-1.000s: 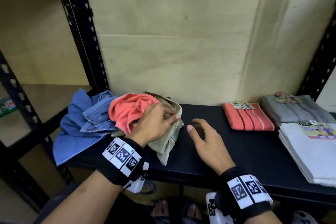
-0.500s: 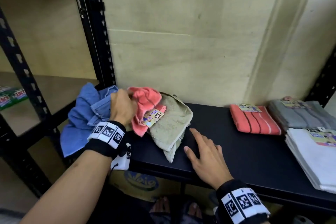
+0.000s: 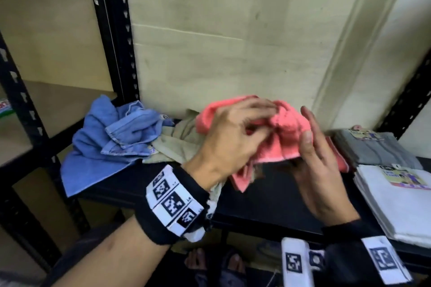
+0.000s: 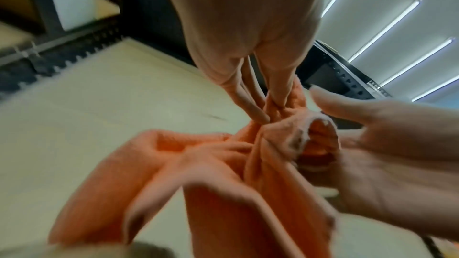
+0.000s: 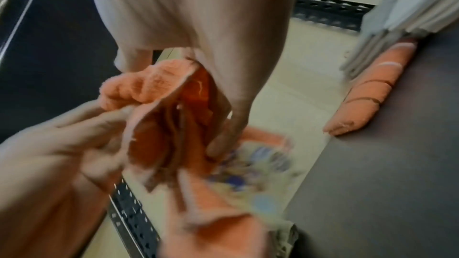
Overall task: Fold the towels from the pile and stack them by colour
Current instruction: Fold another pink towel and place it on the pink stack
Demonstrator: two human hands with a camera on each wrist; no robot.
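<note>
My left hand (image 3: 258,123) grips a crumpled coral towel (image 3: 279,144) and holds it up above the black shelf (image 3: 268,198). In the left wrist view its fingers (image 4: 258,113) pinch a bunched fold of the towel (image 4: 223,164). My right hand (image 3: 311,137) touches the towel's right side with straight fingers and takes no hold; its palm (image 4: 397,154) lies open against the cloth. A printed label (image 5: 253,166) hangs from the towel (image 5: 159,117). The pile, a blue towel (image 3: 109,144) and a beige towel (image 3: 175,147), lies at the shelf's left end.
Folded stacks sit at the right end of the shelf: a coral one (image 3: 340,161) partly hidden behind my right hand, a grey one (image 3: 373,151) at the back and a white one (image 3: 396,205) at the front. A black upright post (image 3: 112,30) rises left of the pile.
My left hand has pulled the coral towel out of the pile and carried it up and to the right. My right hand has left the shelf and risen to meet the towel.
</note>
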